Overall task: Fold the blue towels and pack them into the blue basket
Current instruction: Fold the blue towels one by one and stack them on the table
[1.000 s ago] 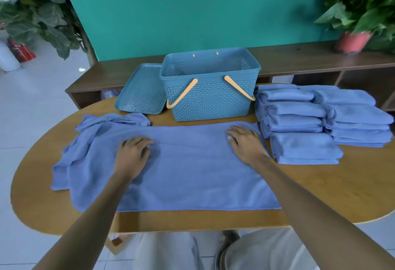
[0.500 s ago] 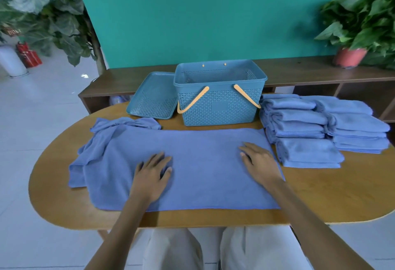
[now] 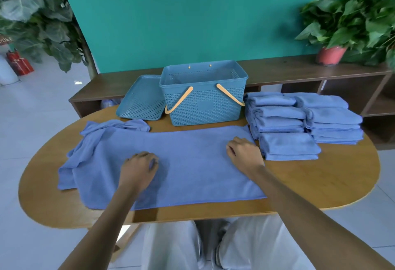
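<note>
A long blue towel (image 3: 192, 162) lies spread flat across the front of the wooden table (image 3: 320, 179). My left hand (image 3: 139, 169) sits on its left half with fingers curled, pinching a bit of the cloth. My right hand (image 3: 243, 155) is on the towel near its right end, fingers curled into the fabric. The blue basket (image 3: 205, 109) with tan handles stands open behind the towel; I see nothing inside it. Another blue towel (image 3: 115, 125) lies crumpled under the spread towel's left end.
The basket's lid (image 3: 141, 100) leans at its left. Folded blue towels sit in stacks at the right (image 3: 288, 145) (image 3: 275, 115) (image 3: 333, 120). A low wooden shelf (image 3: 277, 70) with a potted plant (image 3: 330, 54) runs behind the table.
Both hands lay flat, smoothing the towel toward me; now their fingers have curled into the cloth. The view has shifted slightly.
</note>
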